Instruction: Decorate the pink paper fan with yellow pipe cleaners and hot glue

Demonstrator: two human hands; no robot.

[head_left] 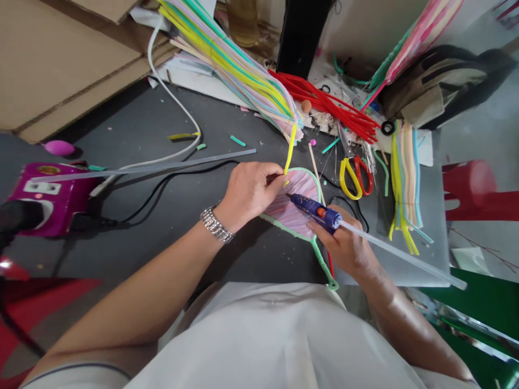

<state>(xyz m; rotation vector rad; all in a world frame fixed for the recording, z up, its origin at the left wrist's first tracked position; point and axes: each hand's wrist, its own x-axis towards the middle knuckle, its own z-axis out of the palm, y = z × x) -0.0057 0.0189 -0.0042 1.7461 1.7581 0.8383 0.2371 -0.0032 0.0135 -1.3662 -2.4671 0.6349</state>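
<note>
Pink striped panel [290,202], rimmed in green, lies near the dark worktop's [162,243] front edge as the left hand [251,192] pinches it and a yellow strip [290,151] steady, clearing the way for the blue hot glue gun [314,210] gripped in the right hand [343,243].

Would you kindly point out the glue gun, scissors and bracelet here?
glue gun [312,210], head view, on its blue body
scissors [349,178], head view, on the yellow handle
bracelet [216,225], head view, on its metal links
</note>
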